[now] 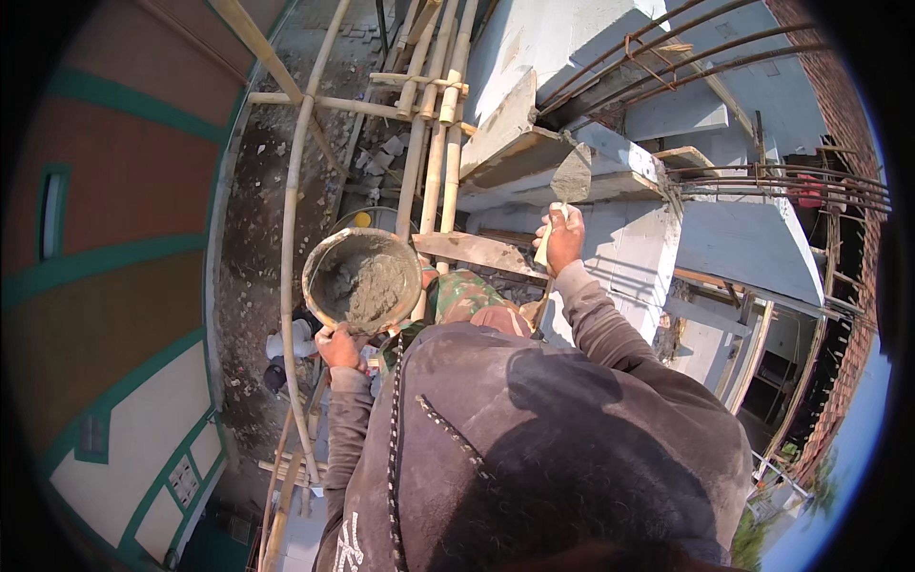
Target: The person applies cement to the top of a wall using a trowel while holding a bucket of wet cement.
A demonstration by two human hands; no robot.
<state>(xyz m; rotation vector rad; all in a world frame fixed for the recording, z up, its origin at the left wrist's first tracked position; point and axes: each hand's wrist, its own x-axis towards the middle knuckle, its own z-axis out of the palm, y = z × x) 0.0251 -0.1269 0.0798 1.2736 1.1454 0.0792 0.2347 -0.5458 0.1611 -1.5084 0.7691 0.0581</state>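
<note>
Scaffolding [291,191] of bamboo poles is running through the view left of centre, with rubble-strewn ground [255,296] lying below it; a building [124,157] with brown panels and green bands is standing along the far left; a pale block wall [615,238] is rising on the right, with rusty steel bars [801,181] extending beyond it; a wooden plank [481,252] is lying between the poles and the wall; sunlight is falling across the blocks.

The left hand [338,348] is gripping the near rim of a round bucket [335,262], its fingers curling in a narrow hold; the bucket is sitting left of the plank and facing upward; what else is bearing its weight, I cannot tell; grey mortar [376,286] is lying inside, heaping toward the right side; the right hand [564,234] is holding a trowel [572,176] by its handle in a closed fist; the blade is pointing away from the person, showing a rough grey coating in front of a concrete ledge [505,157]; whether it is touching the ledge, I cannot tell.
</note>
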